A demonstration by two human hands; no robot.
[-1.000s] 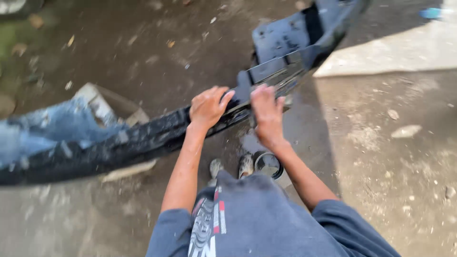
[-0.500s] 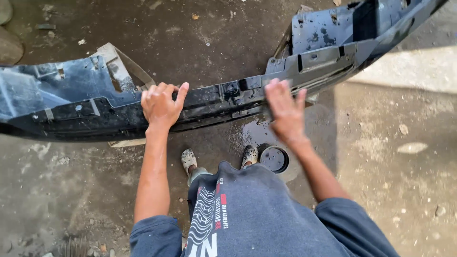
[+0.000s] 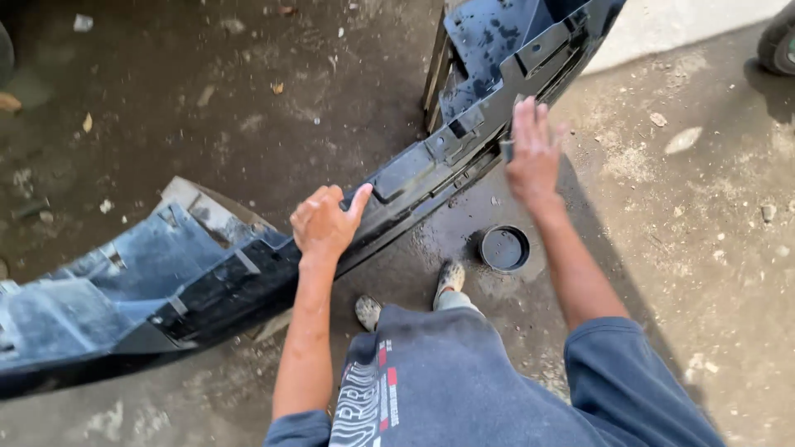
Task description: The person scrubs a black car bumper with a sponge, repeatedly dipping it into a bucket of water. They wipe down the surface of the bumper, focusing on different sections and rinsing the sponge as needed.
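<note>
A long black car bumper (image 3: 199, 277) runs across the view from lower left to upper right, its inner side with ribs and brackets facing up. My left hand (image 3: 325, 222) grips its upper edge near the middle, thumb hooked over the rim. Further right, my right hand (image 3: 532, 157) lies flat with fingers spread against the bumper's edge. The bumper's right end (image 3: 513, 41) rises toward the top of the view.
Wet, dirty concrete ground (image 3: 248, 108) with leaves and debris lies around. A small round black cap (image 3: 503, 247) sits on the ground by my feet (image 3: 450, 280). A pale slab (image 3: 671, 25) and part of a tyre (image 3: 778, 41) are at the upper right.
The bumper has tilted, its right end going up and its left end down. My right hand has slid further right and up along it; my left hand stays on the middle.
</note>
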